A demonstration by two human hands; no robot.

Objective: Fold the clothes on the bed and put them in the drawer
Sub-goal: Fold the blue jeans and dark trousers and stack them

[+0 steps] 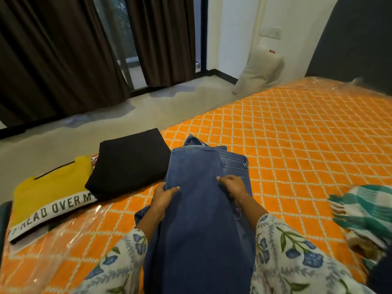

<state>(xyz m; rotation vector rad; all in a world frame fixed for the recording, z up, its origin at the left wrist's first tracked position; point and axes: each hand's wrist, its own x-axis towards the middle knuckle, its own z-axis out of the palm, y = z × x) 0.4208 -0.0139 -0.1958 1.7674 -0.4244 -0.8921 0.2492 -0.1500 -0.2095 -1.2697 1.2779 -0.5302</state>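
Observation:
A pair of blue jeans (197, 209) lies lengthwise on the orange patterned bed (297, 145), its legs laid over the waist end. My left hand (163, 195) grips the left edge of the upper leg, thumb on top. My right hand (233, 186) holds the right edge, fingers curled over the denim. To the left lie a folded black garment (129, 162) and a folded yellow shirt (51, 192) with a white printed band. No drawer is in view.
A green and white cloth (364, 211) lies crumpled at the bed's right edge. Beyond the bed are a pale floor (148, 107), dark curtains (53, 60) over a glass door and a beige cushion (261, 71) against the wall. A dark headboard (356, 39) stands at top right.

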